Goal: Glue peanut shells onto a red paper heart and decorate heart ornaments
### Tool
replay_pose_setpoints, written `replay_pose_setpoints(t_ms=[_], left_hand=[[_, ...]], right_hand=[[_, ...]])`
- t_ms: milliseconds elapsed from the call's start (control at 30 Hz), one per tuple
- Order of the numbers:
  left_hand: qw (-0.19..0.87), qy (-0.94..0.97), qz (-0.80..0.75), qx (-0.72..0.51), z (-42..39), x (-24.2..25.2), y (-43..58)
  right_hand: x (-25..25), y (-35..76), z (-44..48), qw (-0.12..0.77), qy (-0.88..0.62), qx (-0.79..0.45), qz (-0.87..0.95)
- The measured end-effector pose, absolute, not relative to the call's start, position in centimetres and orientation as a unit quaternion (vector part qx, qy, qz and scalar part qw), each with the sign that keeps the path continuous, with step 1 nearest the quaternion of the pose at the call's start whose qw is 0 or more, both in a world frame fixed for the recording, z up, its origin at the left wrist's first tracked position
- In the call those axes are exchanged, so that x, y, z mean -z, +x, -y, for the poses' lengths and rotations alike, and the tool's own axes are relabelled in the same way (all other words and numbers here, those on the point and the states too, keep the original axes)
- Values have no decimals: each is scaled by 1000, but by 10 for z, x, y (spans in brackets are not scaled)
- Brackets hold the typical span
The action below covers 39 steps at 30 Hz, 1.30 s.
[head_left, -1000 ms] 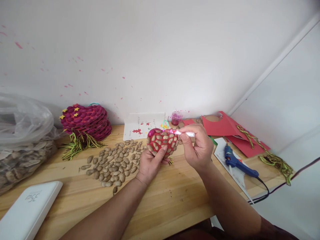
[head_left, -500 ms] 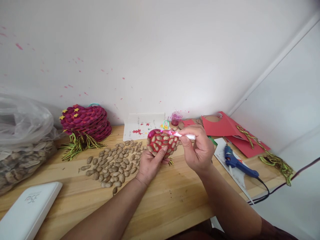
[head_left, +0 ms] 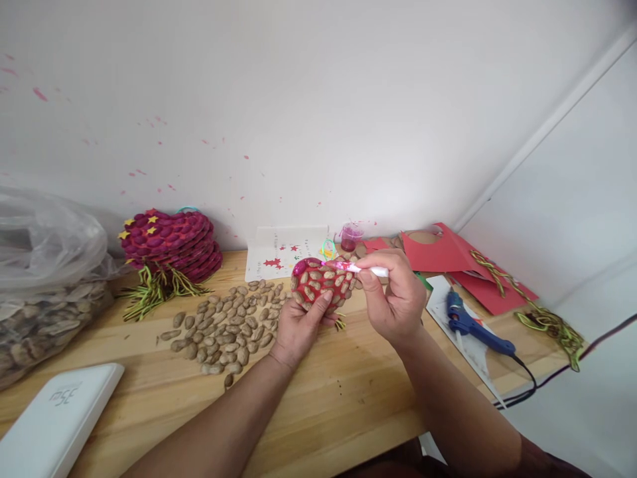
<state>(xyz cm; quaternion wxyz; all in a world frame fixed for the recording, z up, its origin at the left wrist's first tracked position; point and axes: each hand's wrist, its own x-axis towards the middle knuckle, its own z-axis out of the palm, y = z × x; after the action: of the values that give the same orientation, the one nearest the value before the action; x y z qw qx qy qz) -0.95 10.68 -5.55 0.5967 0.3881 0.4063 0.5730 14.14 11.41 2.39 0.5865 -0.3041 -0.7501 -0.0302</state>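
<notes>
My left hand (head_left: 301, 328) grips the lower edge of a red card disc (head_left: 326, 285) covered with peanuts, its thumb pressed on the front. Peanuts at the disc's upper left are coated in magenta paint; the others are bare. A teal loop stands at its top and a bit of yellow-green yarn hangs below. Between thumb and fingers, my right hand (head_left: 395, 295) pinches a white-handled paintbrush (head_left: 375, 271). The brush's magenta-stained end lies against the disc's top edge. Behind them stands a clear cup (head_left: 351, 237) with magenta paint in it.
Loose peanuts (head_left: 229, 328) lie left of my hands. Farther left are a stack of painted discs (head_left: 169, 242), a plastic bag of peanuts (head_left: 50, 318) and a white power bank (head_left: 62, 418). On the right lie red card (head_left: 438, 252), a blue glue gun (head_left: 472, 325) with its cord, and yarn (head_left: 552, 328).
More magenta covers the peanuts at the disc's upper left. The disc has shifted slightly left, while the brush stays at its top edge.
</notes>
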Motion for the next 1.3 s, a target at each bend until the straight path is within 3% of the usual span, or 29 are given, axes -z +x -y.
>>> replay_pose_setpoints(t_ms=[600,833,1300], left_hand=[[607,393,-409,-556,-106,58,-8],[610,404,-426,-532,-102,56,-11],[601,397,-435,-540,-101,51,-11]], right_hand=[[-21,140,-115,581,-286,6,762],[-18,144,-120,602,-328,-69,724],[-16,152,-125,600,-365,-71,708]])
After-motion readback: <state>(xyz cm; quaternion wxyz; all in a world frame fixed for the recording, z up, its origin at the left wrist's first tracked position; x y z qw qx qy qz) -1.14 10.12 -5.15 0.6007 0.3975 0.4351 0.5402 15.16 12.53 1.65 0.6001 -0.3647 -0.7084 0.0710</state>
